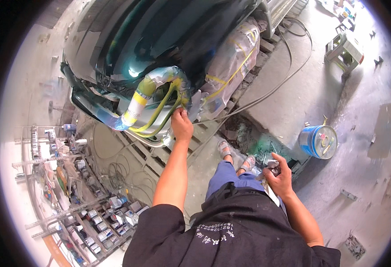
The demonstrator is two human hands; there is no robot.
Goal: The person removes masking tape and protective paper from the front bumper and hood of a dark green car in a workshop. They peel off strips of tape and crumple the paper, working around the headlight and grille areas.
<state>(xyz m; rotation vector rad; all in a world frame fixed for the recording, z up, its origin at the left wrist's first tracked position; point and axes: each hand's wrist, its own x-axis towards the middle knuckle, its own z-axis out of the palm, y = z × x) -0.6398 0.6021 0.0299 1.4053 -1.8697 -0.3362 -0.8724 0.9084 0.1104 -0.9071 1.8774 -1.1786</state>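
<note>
My left hand reaches to the near edge of a dark, glossy curved body panel. Its fingers are closed at the lower end of a thick bent tube, wrapped in white film and yellow tape. Exactly what they pinch is hidden. Thin yellow-green strips run beside the tube. My right hand is held near my right hip, its fingers curled around a small crumpled grey-white wad. Right of the panel, a film-wrapped part is bound with yellow tape.
A blue bucket with things on its lid stands on the right, a stool farther back. A grey hose crosses the floor beside a broken trench edge. Shelves with cans fill the lower left; coiled cables lie nearby.
</note>
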